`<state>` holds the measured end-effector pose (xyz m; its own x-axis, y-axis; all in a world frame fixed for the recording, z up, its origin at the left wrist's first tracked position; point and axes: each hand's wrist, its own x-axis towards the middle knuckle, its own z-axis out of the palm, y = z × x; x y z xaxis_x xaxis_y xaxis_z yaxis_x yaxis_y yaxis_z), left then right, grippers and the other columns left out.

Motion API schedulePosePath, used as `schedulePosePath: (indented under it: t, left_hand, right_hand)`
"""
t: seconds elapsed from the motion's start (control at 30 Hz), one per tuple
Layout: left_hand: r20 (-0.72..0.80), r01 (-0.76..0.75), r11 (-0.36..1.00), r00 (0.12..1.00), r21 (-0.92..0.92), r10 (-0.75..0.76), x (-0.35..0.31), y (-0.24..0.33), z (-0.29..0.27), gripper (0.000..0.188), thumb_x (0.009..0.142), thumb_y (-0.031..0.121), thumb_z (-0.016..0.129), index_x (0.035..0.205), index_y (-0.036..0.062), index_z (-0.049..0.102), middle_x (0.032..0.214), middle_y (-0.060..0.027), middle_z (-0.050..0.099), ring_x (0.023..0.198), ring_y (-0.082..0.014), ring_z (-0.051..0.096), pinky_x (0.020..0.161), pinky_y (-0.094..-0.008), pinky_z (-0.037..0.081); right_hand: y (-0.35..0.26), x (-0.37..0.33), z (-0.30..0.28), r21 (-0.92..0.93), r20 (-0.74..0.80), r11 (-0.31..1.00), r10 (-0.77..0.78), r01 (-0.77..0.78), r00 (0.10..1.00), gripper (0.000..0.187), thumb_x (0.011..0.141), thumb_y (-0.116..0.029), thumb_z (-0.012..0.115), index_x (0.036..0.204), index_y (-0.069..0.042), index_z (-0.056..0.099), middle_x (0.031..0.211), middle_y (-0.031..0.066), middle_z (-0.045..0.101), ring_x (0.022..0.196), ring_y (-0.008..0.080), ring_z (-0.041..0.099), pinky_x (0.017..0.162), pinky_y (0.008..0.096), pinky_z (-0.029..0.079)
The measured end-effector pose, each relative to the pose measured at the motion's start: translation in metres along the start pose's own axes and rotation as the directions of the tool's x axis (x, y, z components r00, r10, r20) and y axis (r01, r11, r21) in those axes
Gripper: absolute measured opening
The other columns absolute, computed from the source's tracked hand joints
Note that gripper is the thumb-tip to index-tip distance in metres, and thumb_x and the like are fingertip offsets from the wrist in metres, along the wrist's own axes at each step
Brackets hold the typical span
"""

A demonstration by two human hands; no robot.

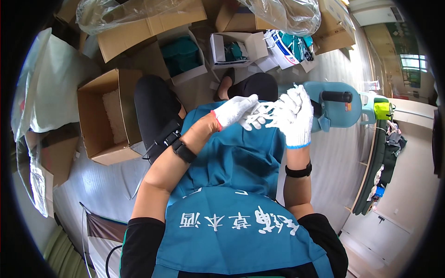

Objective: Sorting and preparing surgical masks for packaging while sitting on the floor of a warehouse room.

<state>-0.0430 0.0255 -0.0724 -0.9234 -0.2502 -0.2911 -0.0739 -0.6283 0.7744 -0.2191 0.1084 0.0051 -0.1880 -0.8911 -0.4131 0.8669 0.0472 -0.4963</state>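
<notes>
My left hand (235,112), in a white knit glove with a red cuff, is closed on a bundle of white cords (266,111) above my lap. My right hand (295,113), in a white glove with a blue cuff, grips the other side of the same cords with curled fingers. The strands stretch between the two hands in loose loops. What they belong to is partly hidden by the gloves. Below them lies my teal apron (232,148).
An open cardboard box (104,155) with white contents stands left of my knee. Ahead are a white box of dark green items (181,53), a smaller white box (215,48) and a blue-and-white box (281,48). At right, a teal stool (350,116) carries a black cylindrical object (337,96).
</notes>
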Motion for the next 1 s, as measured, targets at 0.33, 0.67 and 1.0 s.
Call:
schedulePosePath:
  t: [0.33,0.67,1.0]
  left_hand:
    - [0.045,0.082,0.997,0.996,-0.011,-0.081,-0.02,0.016,-0.003,0.036,0.099,0.03,0.053,0.116,-0.0008,0.06,0.095,-0.011,0.069,0.077,-0.0157,0.067,0.058,-0.0217,0.051]
    - [-0.086,0.062,0.948,0.996,0.312,-0.037,-0.017,0.021,0.02,0.028,0.092,0.026,0.064,0.1,-0.0003,0.067,0.079,-0.0034,0.068,0.063,-0.0064,0.059,0.054,-0.0188,0.041]
    - [-0.043,0.164,0.801,0.984,0.576,-0.171,-0.034,0.033,0.041,0.023,0.095,0.017,0.055,0.102,-0.0005,0.068,0.07,-0.0079,0.065,0.061,-0.0132,0.059,0.06,-0.0255,0.048]
  right_hand:
    - [0.002,0.001,-0.007,0.026,-0.014,1.0,0.008,-0.008,1.0,0.043,0.101,-0.031,0.047,0.061,-0.018,0.038,0.048,-0.0028,0.031,0.035,0.0081,0.022,0.033,0.0221,0.023]
    - [0.001,0.006,-0.028,0.161,-0.115,0.987,0.003,0.016,0.993,0.038,0.099,-0.028,0.051,0.064,-0.016,0.041,0.051,-0.0038,0.032,0.04,0.0082,0.029,0.036,0.021,0.027]
    - [0.049,-0.013,-0.011,-0.899,0.416,-0.296,-0.355,0.322,0.837,0.017,0.092,-0.02,0.061,0.082,-0.006,0.062,0.065,0.0095,0.062,0.056,0.0246,0.062,0.051,0.033,0.047]
